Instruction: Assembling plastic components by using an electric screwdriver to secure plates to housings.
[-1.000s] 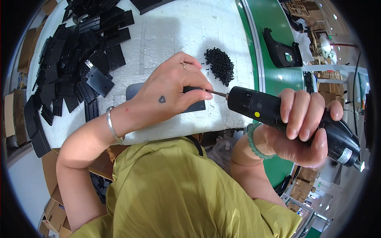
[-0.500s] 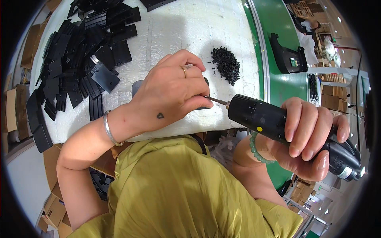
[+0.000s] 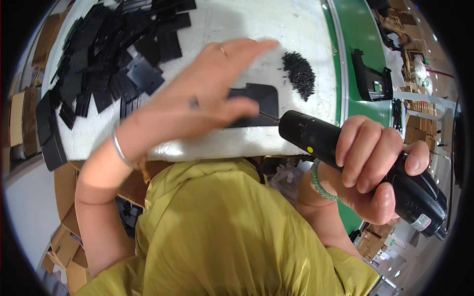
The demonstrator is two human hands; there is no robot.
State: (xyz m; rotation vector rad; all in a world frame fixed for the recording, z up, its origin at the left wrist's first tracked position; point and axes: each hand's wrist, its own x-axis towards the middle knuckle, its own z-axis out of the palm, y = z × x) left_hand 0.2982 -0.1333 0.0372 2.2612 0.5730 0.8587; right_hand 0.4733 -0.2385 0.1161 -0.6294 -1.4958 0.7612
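Note:
My right hand (image 3: 368,158) is wrapped round a black electric screwdriver (image 3: 308,133) with a yellow dot on its body. The thin bit points left, its tip over or against a flat black plastic part (image 3: 265,101); contact is unclear. Above this part my left hand (image 3: 207,91) is blurred by motion, its fingers stretched out and its thumb apart, with nothing visible in it. The hand hides the part's left side. Beyond it, to the right, lies a heap of small black screws (image 3: 299,76).
Many black plates are piled (image 3: 94,54) on the left of the white padded tabletop (image 3: 197,148). On the green surface (image 3: 353,24) to the right sits a larger black moulded part (image 3: 370,81). Cardboard boxes (image 3: 23,113) stand at the far left.
My left hand has left the black part's right edge and opened, its fingers reaching toward the screws. More of the part shows. The screwdriver has shifted slightly left in view.

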